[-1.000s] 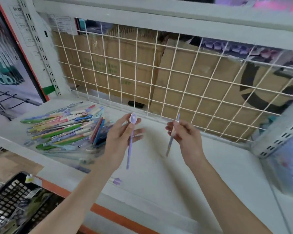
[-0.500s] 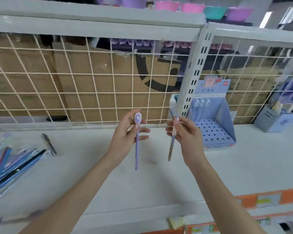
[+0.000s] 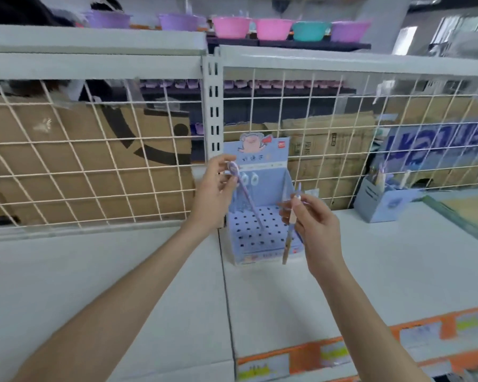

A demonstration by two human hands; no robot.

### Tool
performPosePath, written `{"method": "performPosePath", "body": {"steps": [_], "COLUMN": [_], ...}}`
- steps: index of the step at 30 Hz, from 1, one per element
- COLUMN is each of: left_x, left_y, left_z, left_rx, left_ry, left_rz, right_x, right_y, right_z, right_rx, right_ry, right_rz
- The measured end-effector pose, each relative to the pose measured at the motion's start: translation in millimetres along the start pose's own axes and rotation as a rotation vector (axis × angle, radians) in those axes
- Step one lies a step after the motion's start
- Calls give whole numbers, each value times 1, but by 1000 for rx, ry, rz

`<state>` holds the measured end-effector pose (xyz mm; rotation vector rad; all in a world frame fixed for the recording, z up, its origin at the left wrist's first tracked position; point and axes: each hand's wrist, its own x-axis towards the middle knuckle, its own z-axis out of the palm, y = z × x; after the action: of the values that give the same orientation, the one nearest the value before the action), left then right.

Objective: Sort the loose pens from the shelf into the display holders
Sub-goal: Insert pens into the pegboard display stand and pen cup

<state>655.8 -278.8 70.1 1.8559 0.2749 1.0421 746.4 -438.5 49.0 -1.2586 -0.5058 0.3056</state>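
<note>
A blue cardboard display holder (image 3: 260,238) with a perforated base and a pig picture stands on the white shelf against the wire grid. Two pens with round white tops (image 3: 249,178) stand at its back. My left hand (image 3: 214,193) pinches a purple pen (image 3: 250,199) by its round top, and the pen's tip slants down over the holder's holes. My right hand (image 3: 313,230) grips a second pale purple pen (image 3: 289,232) upright, just in front of the holder's right side.
A second blue holder (image 3: 381,199) with a few pens stands further right on the shelf. A green-edged tray (image 3: 461,216) lies at the far right. Wire grid (image 3: 94,166) backs the shelf, cardboard boxes behind it. Orange price strips (image 3: 342,351) line the front edge.
The view has swung right, away from the pile of loose pens. Both hands carried their pens to the blue holder, and the left pen now slants over its holes.
</note>
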Motion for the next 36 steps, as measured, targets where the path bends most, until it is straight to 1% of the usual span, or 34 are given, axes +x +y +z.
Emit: {"method": "performPosePath", "body": {"steps": [3, 9, 17, 20, 24, 30, 36], "left_x": [19, 41, 57, 59, 63, 65, 66], "left_y": [-3, -13, -21, -27, -38, -45, -50], "left_z": [21, 44, 57, 59, 59, 57, 51], "left_rx": [84, 309, 603, 661, 725, 726, 737], "left_ry": [44, 55, -59, -88, -81, -48, -55], "left_rz": [-11, 27, 103, 131, 153, 165, 168], "right_x": [20, 53, 77, 83, 89, 94, 96], "right_y": [-3, -5, -1, 0, 0, 0, 2], "right_z": [-22, -45, -62, -68, -71, -74, -74], "right_rx": [24, 50, 51, 59, 89, 101, 120], "right_ry": [-9, -62, -101, -107, -104, -107, -105], "right_rz": [3, 16, 72, 75, 90, 72, 75]}}
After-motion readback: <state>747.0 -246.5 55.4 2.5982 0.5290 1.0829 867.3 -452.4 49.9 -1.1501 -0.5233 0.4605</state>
